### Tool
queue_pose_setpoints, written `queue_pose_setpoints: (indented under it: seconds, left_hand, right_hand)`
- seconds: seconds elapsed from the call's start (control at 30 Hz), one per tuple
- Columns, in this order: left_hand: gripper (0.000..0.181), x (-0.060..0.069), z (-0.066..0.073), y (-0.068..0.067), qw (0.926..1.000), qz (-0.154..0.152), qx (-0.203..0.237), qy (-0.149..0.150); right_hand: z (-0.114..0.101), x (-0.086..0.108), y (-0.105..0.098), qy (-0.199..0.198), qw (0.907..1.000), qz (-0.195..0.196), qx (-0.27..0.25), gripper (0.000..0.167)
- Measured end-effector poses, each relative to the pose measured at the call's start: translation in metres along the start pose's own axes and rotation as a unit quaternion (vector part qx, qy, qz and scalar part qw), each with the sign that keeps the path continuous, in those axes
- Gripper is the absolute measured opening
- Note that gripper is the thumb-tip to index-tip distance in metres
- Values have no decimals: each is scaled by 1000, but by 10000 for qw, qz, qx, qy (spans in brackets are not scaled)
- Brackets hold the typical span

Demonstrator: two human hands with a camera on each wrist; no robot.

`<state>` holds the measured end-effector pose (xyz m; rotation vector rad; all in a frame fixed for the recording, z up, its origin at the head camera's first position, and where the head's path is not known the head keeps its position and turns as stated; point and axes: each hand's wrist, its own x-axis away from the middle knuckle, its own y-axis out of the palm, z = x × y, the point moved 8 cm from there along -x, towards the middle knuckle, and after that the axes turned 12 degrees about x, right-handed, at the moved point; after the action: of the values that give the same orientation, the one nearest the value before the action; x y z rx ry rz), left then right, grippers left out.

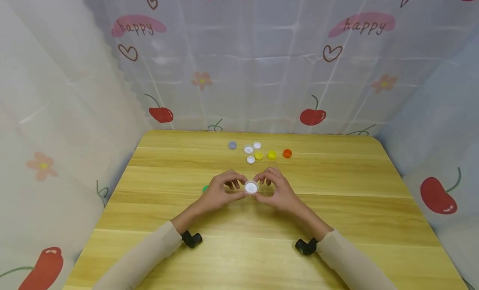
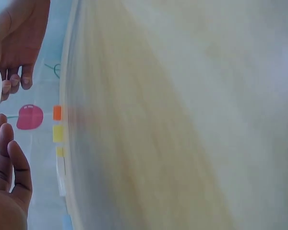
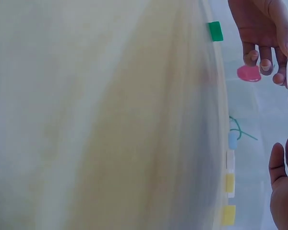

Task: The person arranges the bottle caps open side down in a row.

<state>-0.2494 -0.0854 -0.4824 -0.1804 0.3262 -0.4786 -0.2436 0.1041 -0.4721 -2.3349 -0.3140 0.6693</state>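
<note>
With the left hand (image 1: 220, 192) and right hand (image 1: 278, 192) pinching opposite sides of the white disc (image 1: 251, 187) above the bench (image 1: 239, 248), even, light pressure from both thumbs and forefingers should best keep it from slipping or twisting

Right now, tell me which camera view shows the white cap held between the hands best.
The head view: the held white cap shows its round face nearly whole there. The left wrist view catches only a sliver at its left edge; the right wrist view, a sliver at its right.
</note>
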Motion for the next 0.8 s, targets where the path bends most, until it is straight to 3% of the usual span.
queue_pose_setpoints:
  seconds: [0.27,0.43,0.63,0.8]
  left_hand:
    - [32,1,0,5,9999,-20,-8,-138]
    - [28,1,-4,7,9972,-135,546,-498]
    - [21,-2,-14,17,9799,-473,1562,-1144]
    - [23,-3,-25,23,9628,-467,2085,-1656]
  right_hand:
    - [0,6,-1,64,9998,-2,-165,36]
    - [0,4,-4,-98,9994,235,-245,38]
    - [-2,3,-11,-329,9975,449,-435,38]
    - [1,4,-14,-321,9985,348,-265,39]
